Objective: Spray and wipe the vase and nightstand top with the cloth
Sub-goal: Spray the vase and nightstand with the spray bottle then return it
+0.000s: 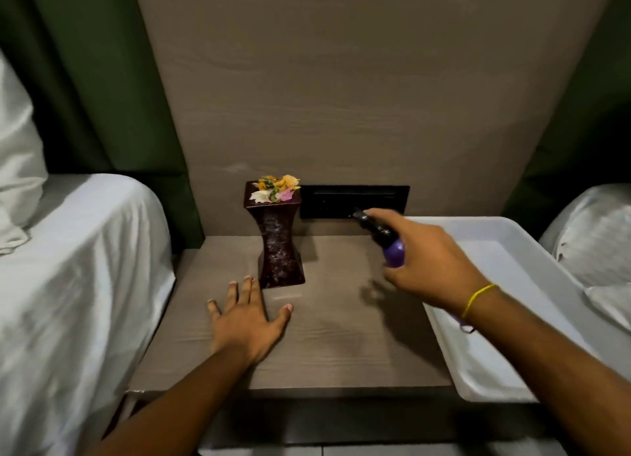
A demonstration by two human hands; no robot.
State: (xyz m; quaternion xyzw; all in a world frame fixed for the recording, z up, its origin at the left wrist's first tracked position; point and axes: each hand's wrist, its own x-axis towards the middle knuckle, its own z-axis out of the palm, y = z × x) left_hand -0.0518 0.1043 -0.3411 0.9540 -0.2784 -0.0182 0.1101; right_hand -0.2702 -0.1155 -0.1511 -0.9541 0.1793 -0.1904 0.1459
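A dark maroon hourglass-shaped vase (pixel 279 242) with orange, pink and white petals on top stands at the back of the wooden nightstand top (pixel 327 339). My left hand (pixel 247 319) lies flat on the nightstand with fingers spread, its fingertips just left of the vase's base. My right hand (pixel 426 261) hovers to the right of the vase, holding a purple spray bottle (pixel 389 240) whose black nozzle points left toward the vase. No cloth is visible.
A white plastic tray (pixel 505 363) sits on the right, overhanging the nightstand's right edge. White-sheeted beds (pixel 78 267) flank both sides, with pillows (pixel 594 247) on the right. A black socket panel (pixel 355 201) is set in the wall panel behind the vase.
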